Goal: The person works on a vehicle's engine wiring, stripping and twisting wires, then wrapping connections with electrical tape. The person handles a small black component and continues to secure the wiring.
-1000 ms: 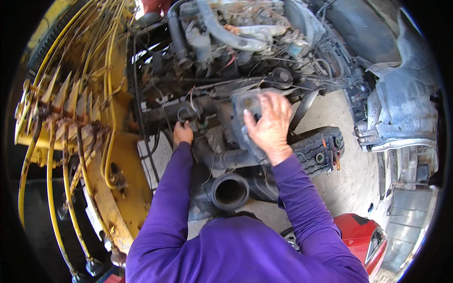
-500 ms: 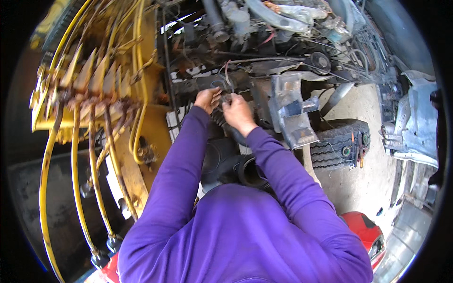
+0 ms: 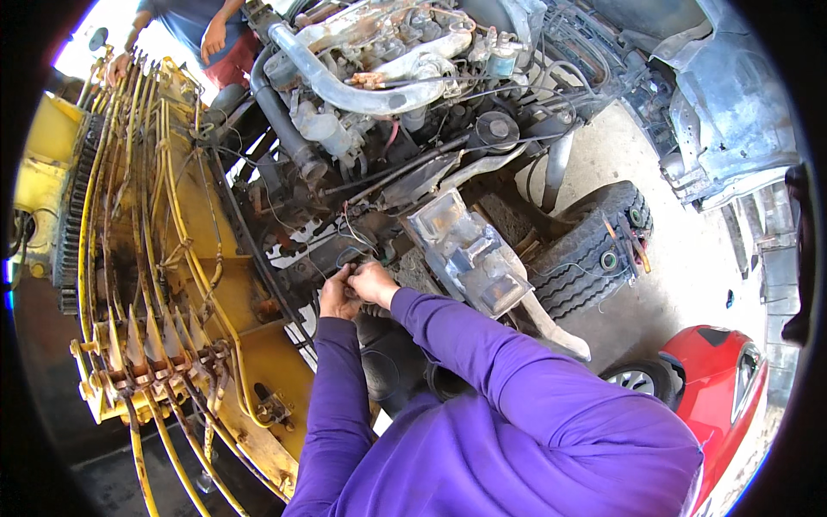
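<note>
My left hand point(image 3: 338, 297) and my right hand point(image 3: 373, 283) are pressed close together over the vehicle's frame. The fingers of both are closed and bent inward; what they pinch is too small and too hidden to name. Thin wires point(image 3: 350, 227), some pale and reddish, rise from the frame just beyond the fingertips. A loop of blue wire point(image 3: 348, 252) lies right beside them. To the right of my hands sits a worn grey metal bracket point(image 3: 469, 250). Below them is a rounded black part point(image 3: 388, 366), partly covered by my sleeves.
An exposed engine point(image 3: 379, 77) fills the far side. Yellow pipes and rusty levers point(image 3: 155, 345) line the left. A tyre point(image 3: 594, 246) with tools on it lies at right, near a red car point(image 3: 715, 388). At far left another person's hand point(image 3: 213, 39) hangs near the machine.
The view has swung, bringing more of the engine, the red car and another person into sight. My hands have come closer together, the right now against the left.
</note>
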`<state>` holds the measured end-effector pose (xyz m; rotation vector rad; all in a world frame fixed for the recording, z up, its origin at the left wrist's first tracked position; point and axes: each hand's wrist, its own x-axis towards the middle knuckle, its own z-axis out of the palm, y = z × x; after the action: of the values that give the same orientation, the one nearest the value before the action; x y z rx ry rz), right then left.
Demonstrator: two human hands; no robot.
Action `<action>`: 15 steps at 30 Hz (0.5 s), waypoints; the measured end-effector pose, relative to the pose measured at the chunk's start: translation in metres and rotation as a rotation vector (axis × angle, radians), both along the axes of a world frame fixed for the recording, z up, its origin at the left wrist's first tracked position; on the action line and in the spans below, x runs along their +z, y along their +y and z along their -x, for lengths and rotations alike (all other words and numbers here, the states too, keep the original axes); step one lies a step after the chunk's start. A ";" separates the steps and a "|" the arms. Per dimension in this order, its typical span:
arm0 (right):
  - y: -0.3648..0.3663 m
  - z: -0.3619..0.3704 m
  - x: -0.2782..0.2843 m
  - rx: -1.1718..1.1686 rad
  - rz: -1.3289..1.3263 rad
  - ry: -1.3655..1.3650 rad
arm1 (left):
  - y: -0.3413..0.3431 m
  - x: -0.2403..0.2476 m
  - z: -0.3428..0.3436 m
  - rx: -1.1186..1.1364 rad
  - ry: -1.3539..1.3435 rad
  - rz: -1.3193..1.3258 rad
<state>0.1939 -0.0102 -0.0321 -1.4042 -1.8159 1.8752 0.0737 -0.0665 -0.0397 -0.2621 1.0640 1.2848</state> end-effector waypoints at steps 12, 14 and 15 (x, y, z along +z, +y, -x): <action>0.001 0.000 0.011 0.530 -0.707 -0.322 | -0.001 0.013 -0.017 0.082 -0.018 -0.063; -0.001 0.004 0.004 0.492 -0.653 -0.317 | -0.002 0.014 -0.018 0.102 0.006 -0.045; -0.001 0.005 0.000 0.473 -0.625 -0.316 | -0.003 0.015 -0.017 0.113 0.010 -0.046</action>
<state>0.1885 -0.0114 -0.0320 -1.1413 -2.7563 1.0702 0.0910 -0.0693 -0.0245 -0.2845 1.0389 1.4113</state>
